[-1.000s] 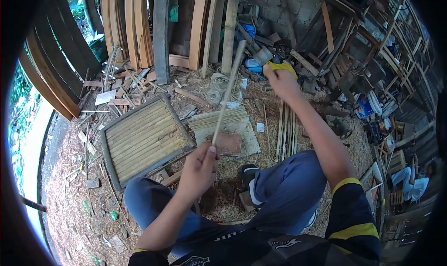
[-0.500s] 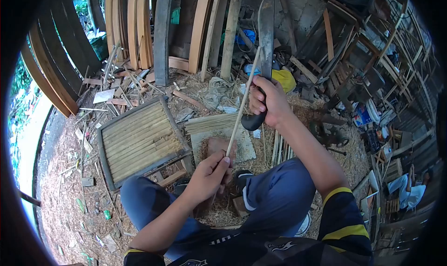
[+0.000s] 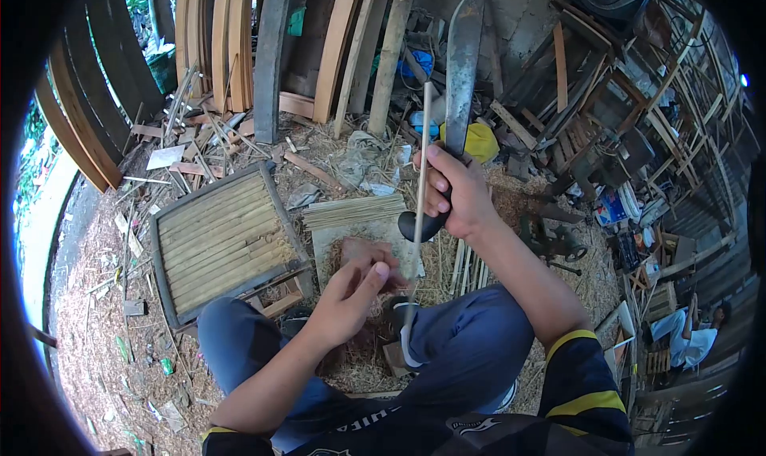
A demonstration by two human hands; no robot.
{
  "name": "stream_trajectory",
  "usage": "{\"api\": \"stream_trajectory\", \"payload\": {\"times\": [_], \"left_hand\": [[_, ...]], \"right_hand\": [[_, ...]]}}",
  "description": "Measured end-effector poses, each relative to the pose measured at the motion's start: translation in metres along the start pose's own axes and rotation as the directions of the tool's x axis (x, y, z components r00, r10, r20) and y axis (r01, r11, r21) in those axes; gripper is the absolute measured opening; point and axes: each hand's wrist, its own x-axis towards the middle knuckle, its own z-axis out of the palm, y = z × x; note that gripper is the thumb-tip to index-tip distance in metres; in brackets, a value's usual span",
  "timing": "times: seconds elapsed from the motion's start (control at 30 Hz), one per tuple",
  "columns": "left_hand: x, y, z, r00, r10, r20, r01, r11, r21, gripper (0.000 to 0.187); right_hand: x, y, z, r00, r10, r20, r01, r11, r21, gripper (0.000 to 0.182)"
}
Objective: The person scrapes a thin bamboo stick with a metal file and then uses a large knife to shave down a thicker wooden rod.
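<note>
My right hand (image 3: 463, 193) is closed round the black handle of a large knife (image 3: 463, 69), whose broad blade points up. A thin light stick (image 3: 423, 153) stands nearly upright against the fingers of that hand, its lower end blurred. Left of the stick, my left hand (image 3: 355, 296) has its fingers spread and partly smeared by motion, with nothing seen in them. Beyond it, a bundle of thin strips (image 3: 355, 213) lies on a pale board (image 3: 323, 252).
A framed bamboo panel (image 3: 227, 240) stands at the left. Long planks (image 3: 231, 45) lean at the back among wood scraps. Slender sticks (image 3: 467, 268) lie by my right knee. A person (image 3: 690, 336) sits at the far right, beside stacked wood.
My left hand has let go of the stick and opened. The stick has swung from slanted to nearly upright, its lower end moving right. The knife has tilted slightly right.
</note>
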Motion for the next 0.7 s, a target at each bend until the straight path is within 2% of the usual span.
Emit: {"api": "stream_trajectory", "payload": {"times": [0.07, 0.27, 0.3, 0.4, 0.5, 0.57, 0.67, 0.7], "left_hand": [[0.007, 0.005, 0.004, 1.0, 0.03, 0.0, -0.03, 0.994, -0.102, 0.037], [0.02, 0.009, 0.017, 0.999, 0.02, 0.038, -0.017, 0.997, -0.077, 0.035], [0.024, 0.005, 0.02, 0.996, 0.088, 0.002, -0.088, 0.994, -0.058, 0.03], [0.029, 0.005, 0.023, 0.993, 0.112, -0.047, -0.117, 0.988, -0.097, 0.024], [0.026, 0.018, 0.03, 0.988, 0.06, -0.142, -0.07, 0.995, -0.066, 0.022], [0.029, 0.017, 0.03, 0.981, 0.082, -0.175, -0.092, 0.994, -0.051, 0.021], [0.03, 0.016, 0.03, 0.974, 0.105, -0.2, -0.12, 0.991, -0.061, 0.022], [0.03, 0.016, 0.03, 0.973, 0.112, -0.204, -0.128, 0.989, -0.069, 0.022]], "right_hand": [[-0.001, 0.002, 0.006, 1.0, -0.003, -0.001, 0.003, 0.999, -0.041, 0.022], [-0.001, 0.007, 0.02, 0.997, 0.014, 0.082, -0.01, 0.999, -0.054, 0.021], [-0.001, 0.008, 0.021, 0.997, 0.011, 0.073, -0.005, 0.997, -0.081, 0.021], [-0.001, 0.009, 0.018, 0.999, -0.003, 0.052, 0.009, 0.994, -0.112, 0.022], [0.003, 0.01, 0.01, 1.0, -0.032, 0.0, 0.031, 0.987, -0.156, 0.028], [0.007, 0.008, -0.004, 0.998, -0.041, -0.055, 0.028, 0.978, -0.208, 0.034], [0.008, 0.002, -0.021, 0.978, -0.209, 0.004, 0.193, 0.894, -0.405, 0.045], [0.009, 0.002, -0.03, 0.959, -0.28, 0.051, 0.267, 0.824, -0.5, 0.051]]}}
